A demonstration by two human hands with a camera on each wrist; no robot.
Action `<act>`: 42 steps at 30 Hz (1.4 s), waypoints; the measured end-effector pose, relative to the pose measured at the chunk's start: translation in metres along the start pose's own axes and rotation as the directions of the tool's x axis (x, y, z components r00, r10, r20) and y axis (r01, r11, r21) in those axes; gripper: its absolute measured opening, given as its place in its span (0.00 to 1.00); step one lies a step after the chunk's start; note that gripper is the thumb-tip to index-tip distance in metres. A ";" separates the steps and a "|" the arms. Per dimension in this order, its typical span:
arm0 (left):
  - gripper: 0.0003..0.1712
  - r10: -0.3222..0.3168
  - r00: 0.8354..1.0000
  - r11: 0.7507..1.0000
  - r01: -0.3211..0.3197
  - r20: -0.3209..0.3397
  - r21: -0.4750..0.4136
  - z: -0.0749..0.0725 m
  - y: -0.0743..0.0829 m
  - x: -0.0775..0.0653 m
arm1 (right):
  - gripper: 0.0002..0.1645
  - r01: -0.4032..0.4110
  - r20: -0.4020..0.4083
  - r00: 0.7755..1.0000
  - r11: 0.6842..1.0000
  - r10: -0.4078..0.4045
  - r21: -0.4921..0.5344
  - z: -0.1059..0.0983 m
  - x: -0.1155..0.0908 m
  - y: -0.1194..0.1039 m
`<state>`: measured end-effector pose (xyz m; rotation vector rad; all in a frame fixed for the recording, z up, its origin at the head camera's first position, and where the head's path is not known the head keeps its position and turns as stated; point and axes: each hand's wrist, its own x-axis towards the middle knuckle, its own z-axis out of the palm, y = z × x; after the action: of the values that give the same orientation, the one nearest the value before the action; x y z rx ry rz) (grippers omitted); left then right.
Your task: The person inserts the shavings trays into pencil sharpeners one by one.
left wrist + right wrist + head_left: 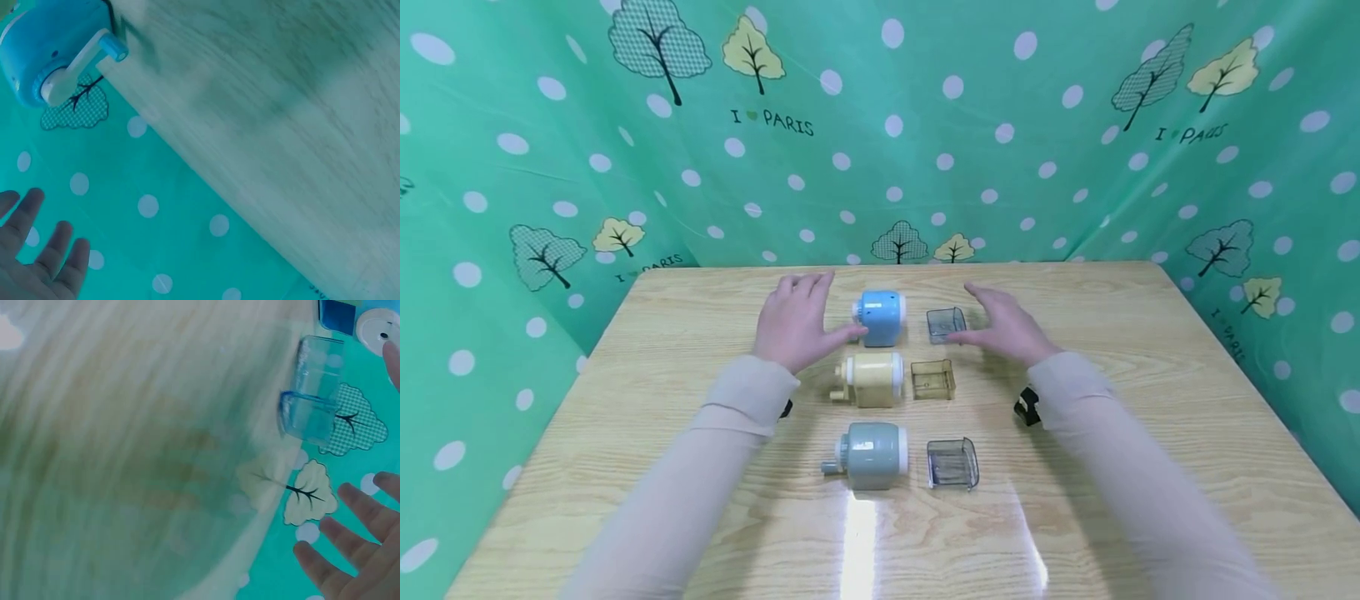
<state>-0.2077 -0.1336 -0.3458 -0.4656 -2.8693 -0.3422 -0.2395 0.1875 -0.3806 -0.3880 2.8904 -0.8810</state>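
Observation:
My left hand [797, 321] is just left of a blue hand-crank pencil sharpener [882, 317], fingers spread and thumb reaching toward its crank side; contact cannot be told in the head view. In the left wrist view the sharpener's white crank arm [78, 65] shows beyond the spread fingers [53, 250]. My right hand [1007, 327], thumb and fingers apart, is beside a clear blue shavings drawer [946, 325]. That drawer [312, 390] stands off the fingers in the right wrist view. Neither hand holds anything.
Nearer on the wooden table [647, 392] lie a yellow sharpener [874, 379] with an amber drawer [933, 380], and a grey-green sharpener [874, 454] with a smoky drawer [952, 463]. A green polka-dot curtain [895, 167] hangs behind the table and at its sides.

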 end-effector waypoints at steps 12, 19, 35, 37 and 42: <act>0.59 -0.002 0.997 1.000 0.002 0.077 -0.007 0.009 0.008 0.006 | 0.63 -0.034 0.063 0.998 0.995 0.028 0.092 0.018 0.011 0.006; 0.59 -0.010 0.992 0.999 0.013 0.123 -0.029 0.015 0.014 0.013 | 0.56 -0.093 0.081 0.993 0.988 0.083 0.123 0.019 0.011 0.005; 0.51 0.059 0.984 0.998 -0.059 0.167 -0.008 0.022 0.024 0.036 | 0.52 -0.105 0.076 0.992 0.992 0.100 0.068 0.020 0.017 0.005; 0.49 0.064 0.981 0.998 -0.065 0.181 -0.003 0.023 0.025 0.039 | 0.51 -0.105 0.077 0.992 0.992 0.100 0.067 0.020 0.017 0.005; 0.48 0.061 0.975 0.998 -0.063 0.216 0.003 0.025 0.030 0.043 | 0.51 -0.117 0.073 0.991 0.991 0.112 0.066 0.019 0.017 0.004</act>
<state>-0.2413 -0.0871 -0.3529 -0.6258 -3.0551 -0.2829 -0.2533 0.1756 -0.3987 -0.2387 2.7777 -0.9282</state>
